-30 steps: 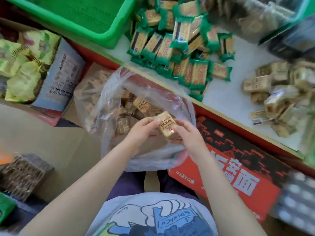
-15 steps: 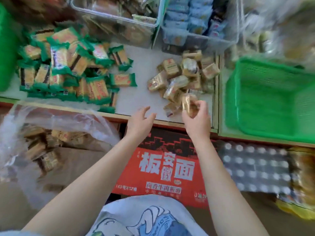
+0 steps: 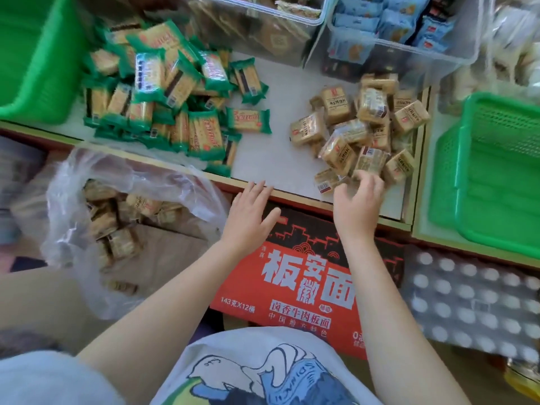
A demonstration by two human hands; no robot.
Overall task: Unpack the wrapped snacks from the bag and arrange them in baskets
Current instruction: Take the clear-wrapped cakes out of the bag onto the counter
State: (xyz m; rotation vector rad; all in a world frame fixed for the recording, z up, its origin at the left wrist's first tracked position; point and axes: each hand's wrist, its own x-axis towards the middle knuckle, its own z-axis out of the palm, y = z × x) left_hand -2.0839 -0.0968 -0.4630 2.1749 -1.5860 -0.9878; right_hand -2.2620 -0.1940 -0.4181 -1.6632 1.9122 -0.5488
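A clear plastic bag (image 3: 73,182) at the lower left holds several brown wrapped snacks (image 3: 117,220). On the white shelf (image 3: 280,92) lie a heap of green-wrapped snacks (image 3: 172,92) at the left and a heap of brown wrapped snacks (image 3: 362,127) at the right. My right hand (image 3: 358,206) hovers at the near edge of the brown heap, fingers spread and empty. My left hand (image 3: 248,217) is flat and open at the shelf's front edge, holding nothing. Green baskets stand at the far left (image 3: 35,62) and at the right (image 3: 496,176).
Clear tubs of other snacks (image 3: 263,27) and blue packets (image 3: 403,27) stand at the back of the shelf. A red carton (image 3: 295,276) lies below the shelf in front of me, with a shrink-wrapped pack of bottles (image 3: 470,299) to its right.
My right hand carried a brown snack from the bag to the heap on the shelf and let it go. My left hand left the bag and opened. The view swung right.
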